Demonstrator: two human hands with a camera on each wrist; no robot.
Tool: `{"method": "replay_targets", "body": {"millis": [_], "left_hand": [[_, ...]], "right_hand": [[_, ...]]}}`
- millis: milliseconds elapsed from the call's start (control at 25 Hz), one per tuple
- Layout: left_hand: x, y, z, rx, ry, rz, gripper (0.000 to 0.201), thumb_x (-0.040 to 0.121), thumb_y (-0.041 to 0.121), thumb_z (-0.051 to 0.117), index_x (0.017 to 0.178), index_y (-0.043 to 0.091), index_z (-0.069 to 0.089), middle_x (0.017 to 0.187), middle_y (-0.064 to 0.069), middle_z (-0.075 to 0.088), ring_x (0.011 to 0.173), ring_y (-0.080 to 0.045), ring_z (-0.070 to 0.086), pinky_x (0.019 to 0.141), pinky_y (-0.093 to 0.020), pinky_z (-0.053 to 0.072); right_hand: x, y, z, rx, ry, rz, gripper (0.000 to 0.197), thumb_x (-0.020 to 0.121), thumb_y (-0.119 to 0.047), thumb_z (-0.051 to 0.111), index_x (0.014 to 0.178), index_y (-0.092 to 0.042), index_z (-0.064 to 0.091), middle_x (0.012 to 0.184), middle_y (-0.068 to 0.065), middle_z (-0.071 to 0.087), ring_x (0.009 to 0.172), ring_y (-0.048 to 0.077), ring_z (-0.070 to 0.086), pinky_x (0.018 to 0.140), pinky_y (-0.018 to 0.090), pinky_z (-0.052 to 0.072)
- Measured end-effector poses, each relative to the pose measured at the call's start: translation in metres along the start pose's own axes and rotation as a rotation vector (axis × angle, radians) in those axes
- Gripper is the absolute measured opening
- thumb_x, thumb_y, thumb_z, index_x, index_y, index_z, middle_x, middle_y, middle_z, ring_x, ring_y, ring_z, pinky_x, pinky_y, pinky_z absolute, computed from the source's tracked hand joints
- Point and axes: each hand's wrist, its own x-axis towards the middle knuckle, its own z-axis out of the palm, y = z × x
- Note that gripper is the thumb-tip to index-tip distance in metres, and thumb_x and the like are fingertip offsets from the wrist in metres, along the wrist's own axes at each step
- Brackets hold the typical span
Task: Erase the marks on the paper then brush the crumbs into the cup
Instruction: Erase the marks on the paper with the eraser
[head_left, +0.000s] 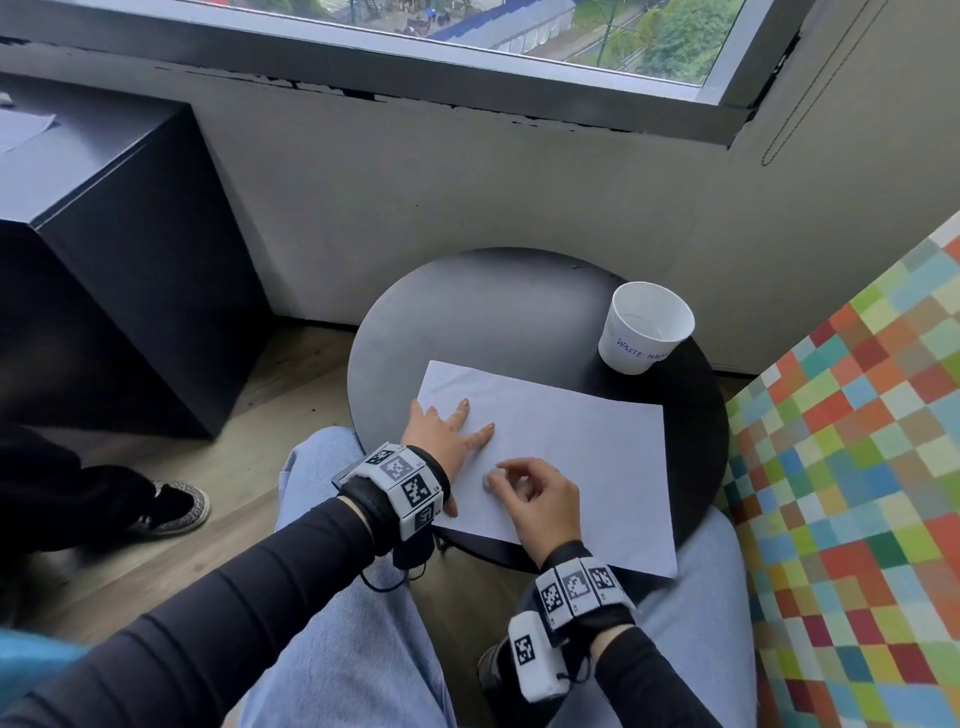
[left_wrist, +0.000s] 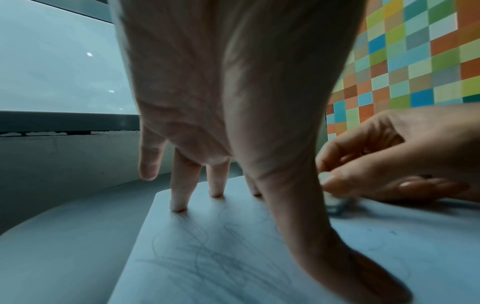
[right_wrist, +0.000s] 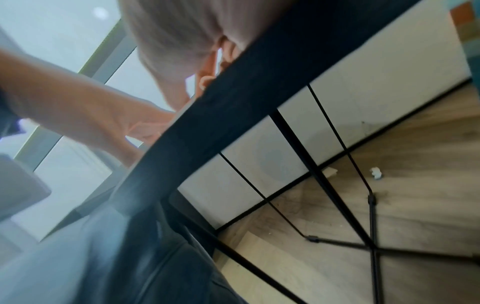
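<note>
Right hand (head_left: 537, 501): grip pinching eraser (head_left: 490, 479), rubbing paper (head_left: 582, 447) on counter (head_left: 493, 306). Left hand (head_left: 441, 431): lying flat, fingers spread, pinning paper. Marks (left_wrist: 207, 257) lying leftward under left hand; cup (head_left: 647, 327) standing far-right.

Beyond the fingers, a window (head_left: 467, 31) tops a cracked grey wall (head_left: 467, 182); black cabinet (head_left: 119, 291) left, wood floor (head_left: 291, 395), checkered panel (head_left: 857, 467) right.

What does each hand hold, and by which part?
The right hand pinches a small eraser by its upper end. The left hand holds nothing; it presses the paper.
</note>
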Motion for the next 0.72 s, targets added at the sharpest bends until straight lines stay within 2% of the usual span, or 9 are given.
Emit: {"method": "replay_targets", "body": {"millis": [80, 200, 240, 360, 400, 520, 640, 720], "left_hand": [[0.0001, 0.0, -0.0001, -0.007, -0.003, 0.004, 0.126, 0.07, 0.06, 0.079, 0.156, 0.037, -0.011, 0.165, -0.012, -0.01, 0.145, -0.042, 0.022, 0.118, -0.056, 0.017], [0.0002, 0.0005, -0.0012, 0.006, -0.011, -0.006, 0.127, 0.07, 0.062, 0.078, 0.156, 0.036, -0.012, 0.164, -0.012, -0.011, 0.145, -0.041, 0.023, 0.117, -0.055, 0.02], [0.0007, 0.0005, -0.0019, 0.011, -0.011, -0.006, 0.127, 0.07, 0.062, 0.078, 0.156, 0.036, -0.012, 0.164, -0.012, -0.011, 0.145, -0.041, 0.023, 0.117, -0.055, 0.021], [0.0015, 0.0012, -0.003, -0.004, -0.022, -0.004, 0.128, 0.07, 0.06, 0.08, 0.155, 0.037, -0.013, 0.164, -0.011, -0.013, 0.146, -0.041, 0.022, 0.117, -0.055, 0.02], [0.0011, 0.0013, -0.0033, -0.009, -0.033, -0.007, 0.127, 0.07, 0.059, 0.079, 0.154, 0.038, -0.014, 0.164, -0.011, -0.013, 0.146, -0.041, 0.021, 0.117, -0.055, 0.019], [0.0009, 0.0021, -0.0062, -0.001, -0.049, -0.017, 0.129, 0.07, 0.059, 0.08, 0.154, 0.038, -0.016, 0.164, -0.01, -0.015, 0.146, -0.042, 0.02, 0.117, -0.054, 0.02], [0.003, 0.0025, -0.009, -0.007, -0.063, -0.008, 0.129, 0.07, 0.058, 0.081, 0.154, 0.038, -0.016, 0.164, -0.01, -0.017, 0.146, -0.042, 0.022, 0.117, -0.053, 0.022], [0.0027, 0.0025, -0.0087, 0.003, -0.065, -0.009, 0.13, 0.07, 0.059, 0.08, 0.153, 0.039, -0.017, 0.164, -0.009, -0.017, 0.145, -0.041, 0.023, 0.117, -0.052, 0.023]], "right_hand": [[0.0023, 0.0003, 0.0035, -0.005, 0.063, 0.033, 0.007, 0.076, -0.025, 0.079, 0.079, -0.023, 0.073, 0.07, -0.009, 0.065, 0.058, 0.005, 0.049, 0.06, 0.016, 0.041], [-0.004, -0.0015, 0.0019, 0.029, -0.112, -0.038, 0.006, 0.074, -0.022, 0.08, 0.075, -0.022, 0.074, 0.07, -0.009, 0.068, 0.056, 0.005, 0.048, 0.058, 0.016, 0.042], [-0.0033, -0.0017, 0.0018, 0.034, -0.112, -0.031, 0.006, 0.074, -0.022, 0.08, 0.075, -0.022, 0.074, 0.07, -0.009, 0.068, 0.056, 0.005, 0.048, 0.058, 0.016, 0.041], [0.0039, 0.0007, 0.0044, 0.014, 0.07, 0.028, 0.007, 0.075, -0.025, 0.08, 0.078, -0.023, 0.074, 0.069, -0.007, 0.066, 0.058, 0.005, 0.05, 0.061, 0.016, 0.043], [0.0042, 0.0008, 0.0047, 0.015, 0.06, 0.017, 0.007, 0.075, -0.024, 0.08, 0.078, -0.023, 0.074, 0.069, -0.008, 0.066, 0.058, 0.006, 0.05, 0.061, 0.016, 0.043], [-0.0014, -0.0012, 0.0023, 0.015, -0.109, -0.058, 0.006, 0.074, -0.022, 0.08, 0.076, -0.021, 0.075, 0.069, -0.012, 0.067, 0.058, 0.004, 0.051, 0.06, 0.013, 0.04], [0.0036, 0.0006, 0.0042, 0.011, 0.029, 0.0, 0.008, 0.074, -0.025, 0.08, 0.078, -0.021, 0.074, 0.072, -0.01, 0.068, 0.06, 0.004, 0.053, 0.061, 0.014, 0.042], [0.0032, 0.0003, 0.0051, -0.012, 0.005, -0.032, 0.007, 0.075, -0.026, 0.079, 0.078, -0.022, 0.074, 0.072, -0.012, 0.068, 0.061, 0.004, 0.053, 0.061, 0.014, 0.042]]}}
